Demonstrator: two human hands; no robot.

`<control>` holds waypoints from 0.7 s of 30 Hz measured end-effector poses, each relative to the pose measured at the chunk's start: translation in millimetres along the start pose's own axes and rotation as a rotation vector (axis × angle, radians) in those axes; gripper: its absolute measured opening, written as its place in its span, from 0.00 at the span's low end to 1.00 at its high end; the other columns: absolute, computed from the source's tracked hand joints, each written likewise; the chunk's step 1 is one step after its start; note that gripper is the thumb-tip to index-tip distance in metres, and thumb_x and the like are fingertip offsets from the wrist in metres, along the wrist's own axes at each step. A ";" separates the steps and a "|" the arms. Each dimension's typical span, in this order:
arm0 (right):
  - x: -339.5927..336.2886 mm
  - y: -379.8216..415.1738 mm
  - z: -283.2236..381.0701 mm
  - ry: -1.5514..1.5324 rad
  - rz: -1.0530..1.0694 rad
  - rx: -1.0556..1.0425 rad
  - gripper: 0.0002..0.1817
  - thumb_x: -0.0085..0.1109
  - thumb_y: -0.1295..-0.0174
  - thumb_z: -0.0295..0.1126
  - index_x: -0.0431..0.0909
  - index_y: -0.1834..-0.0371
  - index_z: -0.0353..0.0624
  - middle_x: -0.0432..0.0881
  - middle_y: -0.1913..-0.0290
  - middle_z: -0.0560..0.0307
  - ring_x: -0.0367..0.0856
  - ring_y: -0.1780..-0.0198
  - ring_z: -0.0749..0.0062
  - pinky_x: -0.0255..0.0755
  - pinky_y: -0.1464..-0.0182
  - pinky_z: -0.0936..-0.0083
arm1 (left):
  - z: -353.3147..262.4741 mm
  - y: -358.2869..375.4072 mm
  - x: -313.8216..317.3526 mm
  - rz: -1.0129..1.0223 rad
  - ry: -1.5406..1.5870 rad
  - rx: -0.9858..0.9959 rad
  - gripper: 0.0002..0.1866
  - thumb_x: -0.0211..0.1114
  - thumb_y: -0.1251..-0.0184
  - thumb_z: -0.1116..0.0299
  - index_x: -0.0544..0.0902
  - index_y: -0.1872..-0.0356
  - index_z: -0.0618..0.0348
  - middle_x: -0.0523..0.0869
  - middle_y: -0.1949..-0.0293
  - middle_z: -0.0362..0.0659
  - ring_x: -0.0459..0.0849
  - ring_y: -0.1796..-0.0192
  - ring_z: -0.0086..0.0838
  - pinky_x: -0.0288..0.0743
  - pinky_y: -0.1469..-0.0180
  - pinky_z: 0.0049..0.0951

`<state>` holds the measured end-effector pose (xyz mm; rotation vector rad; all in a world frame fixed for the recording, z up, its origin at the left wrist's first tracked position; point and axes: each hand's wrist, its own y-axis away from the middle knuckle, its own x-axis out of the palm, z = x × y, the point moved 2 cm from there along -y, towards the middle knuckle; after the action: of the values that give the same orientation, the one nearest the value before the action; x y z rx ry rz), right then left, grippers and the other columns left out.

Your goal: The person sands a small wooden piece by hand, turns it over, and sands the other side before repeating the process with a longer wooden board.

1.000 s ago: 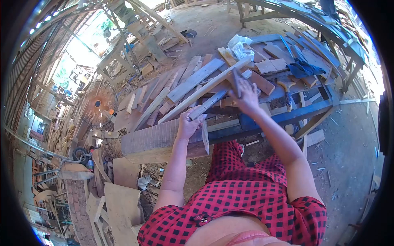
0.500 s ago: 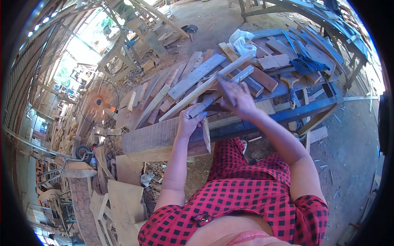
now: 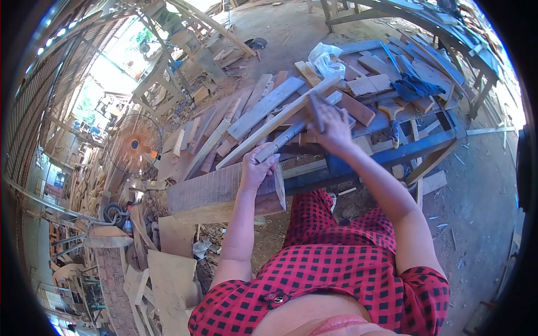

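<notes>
My left hand (image 3: 257, 169) is closed around the near end of a narrow wooden stick (image 3: 287, 137) that slants away to the upper right. Its wrist is over a thick wooden beam (image 3: 213, 189) with a ridged top face. My right hand (image 3: 335, 134) grips a flat, dark, board-like piece (image 3: 316, 111), held crosswise over the far part of the stick. The motion blurs this hand a little, and the piece overlaps the stick in this view. A long pale wooden strip (image 3: 263, 130) lies just beyond the stick.
Many loose boards cover the workbench (image 3: 414, 152). On it also lie a white plastic bag (image 3: 325, 60), a blue cloth (image 3: 417, 87) and a brush with a wooden handle (image 3: 392, 120). A round fan (image 3: 134, 144) stands at left, with scrap wood around it.
My right hand has moved slightly to the right along the stick with the flat dark piece. My left hand keeps its hold, nearly still. The view has shifted slightly.
</notes>
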<state>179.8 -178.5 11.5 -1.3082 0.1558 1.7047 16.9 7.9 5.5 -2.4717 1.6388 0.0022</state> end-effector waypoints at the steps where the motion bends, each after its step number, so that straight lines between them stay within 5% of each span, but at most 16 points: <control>1: -6.8 12.2 23.8 -0.040 0.003 -0.077 0.40 0.53 0.41 0.52 0.51 0.27 0.51 0.65 0.33 0.53 0.61 0.32 0.62 0.46 0.34 0.48 | -2.1 -0.3 2.6 0.006 0.000 -0.003 0.18 0.69 0.44 0.72 0.80 0.52 0.64 0.82 0.75 0.36 0.77 0.78 0.13 0.70 0.78 0.12; 3: -4.9 35.4 57.8 -0.185 -0.121 -0.293 0.40 0.55 0.42 0.48 0.50 0.27 0.52 0.66 0.34 0.51 0.62 0.33 0.61 0.47 0.35 0.47 | -9.1 0.0 5.8 -0.037 -0.078 -0.032 0.14 0.67 0.44 0.74 0.81 0.55 0.64 0.82 0.74 0.36 0.78 0.76 0.14 0.71 0.78 0.14; 6: 6.4 56.7 91.4 -0.271 0.019 -0.426 0.35 0.53 0.40 0.53 0.63 0.34 0.43 0.64 0.33 0.50 0.59 0.30 0.59 0.37 0.30 0.47 | 2.6 -1.9 -3.8 -0.019 -0.180 0.098 0.10 0.65 0.43 0.75 0.82 0.59 0.64 0.83 0.74 0.37 0.79 0.76 0.14 0.72 0.78 0.15; 12: -2.2 49.2 70.3 -0.188 0.066 -0.530 0.34 0.52 0.40 0.52 0.62 0.32 0.48 0.67 0.34 0.51 0.59 0.31 0.60 0.42 0.31 0.46 | 3.5 -1.6 -4.3 0.005 -0.107 -0.072 0.10 0.66 0.42 0.75 0.82 0.59 0.64 0.82 0.76 0.36 0.78 0.77 0.13 0.71 0.79 0.14; 15: -9.3 22.7 29.3 -0.122 0.032 -0.371 0.39 0.59 0.44 0.48 0.58 0.30 0.47 0.67 0.34 0.50 0.60 0.31 0.60 0.43 0.32 0.47 | -9.8 1.0 4.8 -0.019 -0.079 -0.021 0.14 0.68 0.43 0.73 0.82 0.56 0.63 0.81 0.77 0.35 0.76 0.79 0.13 0.70 0.79 0.13; 21: 2.6 -28.9 -79.7 0.045 0.077 0.070 0.36 0.41 0.36 0.59 0.58 0.30 0.51 0.61 0.30 0.53 0.53 0.27 0.62 0.37 0.29 0.48 | -7.3 2.2 3.4 -0.003 -0.010 -0.018 0.17 0.69 0.44 0.72 0.81 0.52 0.63 0.80 0.78 0.34 0.75 0.79 0.11 0.69 0.79 0.12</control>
<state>255.5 -208.7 -12.0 -1.3045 0.2929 1.7193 15.6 2.9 12.1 -2.4833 1.6378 0.0288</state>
